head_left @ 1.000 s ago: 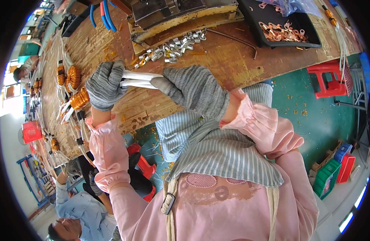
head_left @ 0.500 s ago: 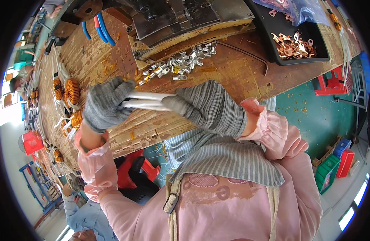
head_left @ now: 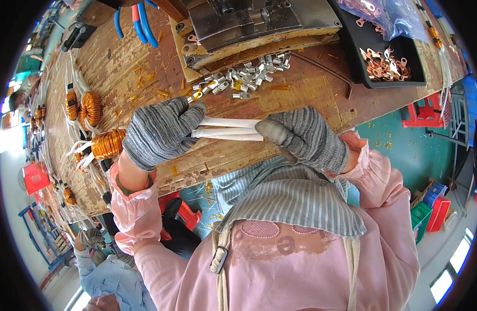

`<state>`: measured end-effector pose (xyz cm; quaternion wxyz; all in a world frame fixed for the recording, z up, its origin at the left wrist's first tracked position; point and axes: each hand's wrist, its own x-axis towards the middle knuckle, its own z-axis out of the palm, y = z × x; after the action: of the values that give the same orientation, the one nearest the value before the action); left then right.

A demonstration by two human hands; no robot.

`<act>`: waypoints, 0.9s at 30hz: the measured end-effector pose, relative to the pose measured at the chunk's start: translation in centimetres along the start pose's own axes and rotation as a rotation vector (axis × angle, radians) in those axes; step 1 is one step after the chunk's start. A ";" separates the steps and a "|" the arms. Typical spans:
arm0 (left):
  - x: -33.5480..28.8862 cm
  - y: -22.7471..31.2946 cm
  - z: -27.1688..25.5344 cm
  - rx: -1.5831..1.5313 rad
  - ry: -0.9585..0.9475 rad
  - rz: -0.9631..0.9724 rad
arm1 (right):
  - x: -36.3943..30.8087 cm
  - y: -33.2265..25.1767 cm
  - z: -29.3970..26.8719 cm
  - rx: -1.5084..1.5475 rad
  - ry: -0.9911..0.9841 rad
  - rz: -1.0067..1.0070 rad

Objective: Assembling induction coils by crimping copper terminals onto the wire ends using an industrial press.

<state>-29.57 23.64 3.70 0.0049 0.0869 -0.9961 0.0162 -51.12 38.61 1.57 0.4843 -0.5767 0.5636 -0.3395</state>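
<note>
Several white sleeved wires [head_left: 229, 133] stretch between my two hands above the bench's near edge. My left hand [head_left: 163, 132], in a grey striped knit glove, is closed round their left end. In a matching glove, my right hand [head_left: 307, 137] pinches them at the right between thumb and fingers; one lower end stops short of its fingers. Beside my left wrist is a copper-wound coil [head_left: 109, 144]; whether the held wires belong to it is hidden by the glove. Silver cable lugs [head_left: 242, 78] lie in a loose pile beyond my hands.
A dark metal press [head_left: 248, 26] stands at the bench's back, with a bent hex key [head_left: 326, 72] beside it. The black tray [head_left: 375, 84] at right holds copper lugs [head_left: 384, 65]. More wound coils [head_left: 90, 109] sit at left. Another person [head_left: 111, 280] is at lower left.
My hands have moved right and farther apart, showing more of the white wires between them. The large coil beside my left wrist has come into fuller view. The whole view has shifted slightly.
</note>
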 end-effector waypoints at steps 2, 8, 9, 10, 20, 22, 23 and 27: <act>-0.3 -0.3 -0.5 -0.022 0.009 -0.029 | -0.6 0.1 -0.7 0.085 0.048 0.116; -0.4 -1.1 -1.3 -0.353 0.166 -0.087 | 2.8 6.4 -3.6 -0.791 0.592 -0.449; -0.5 -1.6 -1.2 -0.349 0.163 -0.092 | 3.4 5.9 -3.0 -0.786 0.590 -0.455; -0.7 -2.2 -1.2 -0.543 0.141 -0.099 | 4.0 5.3 -2.4 -0.897 0.506 -0.400; 1.0 -2.3 -2.6 -0.746 -0.183 -0.350 | 4.4 4.2 -1.9 -1.098 0.275 -0.141; 1.8 -1.9 -2.7 -0.727 -0.139 -0.320 | 3.7 4.0 -2.0 -1.039 0.241 -0.051; 2.3 -1.6 -2.7 -0.719 -0.118 -0.305 | 3.3 4.4 -2.2 -0.910 0.295 -0.097; 4.5 0.9 -2.5 -0.659 0.103 -0.164 | 1.5 5.6 -2.4 -0.289 0.333 -0.213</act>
<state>-34.11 23.81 6.20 0.0842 0.1596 -0.9360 -0.3023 -54.96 37.35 -3.25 0.2587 -0.6320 0.6146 -0.3949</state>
